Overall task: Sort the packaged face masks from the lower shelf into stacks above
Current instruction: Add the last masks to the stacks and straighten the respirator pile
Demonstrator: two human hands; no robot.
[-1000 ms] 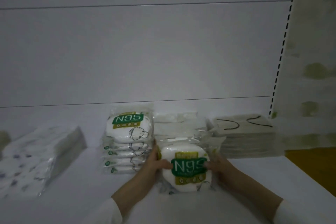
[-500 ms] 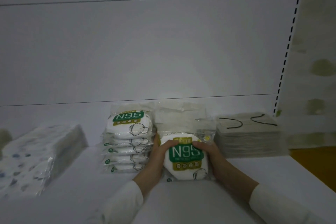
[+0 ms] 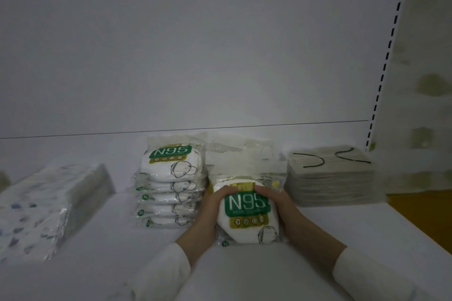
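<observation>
A white shelf (image 3: 97,264) ran under a plain white back panel (image 3: 195,68), with a slotted upright (image 3: 389,51) at the right. On it stood 4 piles: 1 of patterned packs (image 3: 49,205) at the far left, 1 stack of N95 packs (image 3: 171,186) showing at least 5 layers, 1 pile of clear packs (image 3: 242,156), and 1 stack of flat masks (image 3: 330,178) with black ear loops at the right. In front of the clear pile, partly hiding it, the held N95 pack (image 3: 247,215) sat on at least 1 more pack. The left hand (image 3: 210,208) and right hand (image 3: 283,208) clamped it from both sides. Their fingers curled over its top edge, where 1 second earlier they had gripped its sides.
</observation>
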